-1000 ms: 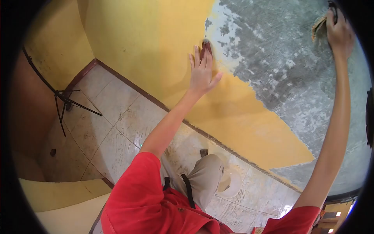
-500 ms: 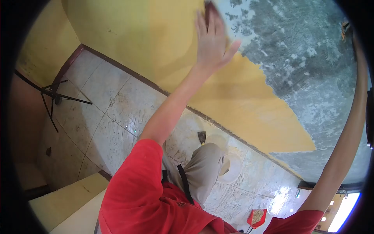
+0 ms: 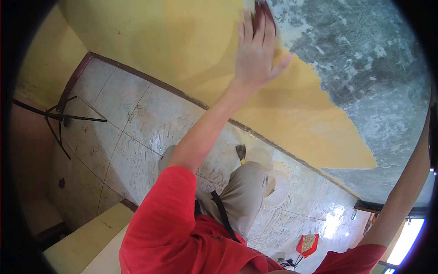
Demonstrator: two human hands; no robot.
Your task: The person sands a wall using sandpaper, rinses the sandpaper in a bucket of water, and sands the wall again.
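Note:
At the top of the view, my left hand (image 3: 255,57) lies against the yellow wall (image 3: 196,50), fingers stretched up and thumb out to the side. Under its fingers it holds a dark red object (image 3: 269,16), pressed on the wall at the edge of the bare grey patch (image 3: 360,68). What this object is I cannot make out. My right arm reaches up along the right edge, and its hand is outside the view.
A scraper (image 3: 241,151) lies on the dusty tile floor (image 3: 141,118) beside my knee, near a pale round container (image 3: 277,189). A red dustpan (image 3: 308,245) holds pale debris at the lower right. A black stand (image 3: 59,117) is at the left.
My right hand, earlier at the upper right with a brownish item, has left the view. The left hand has shifted up in the picture with the dark red object. The dustpan has come into view.

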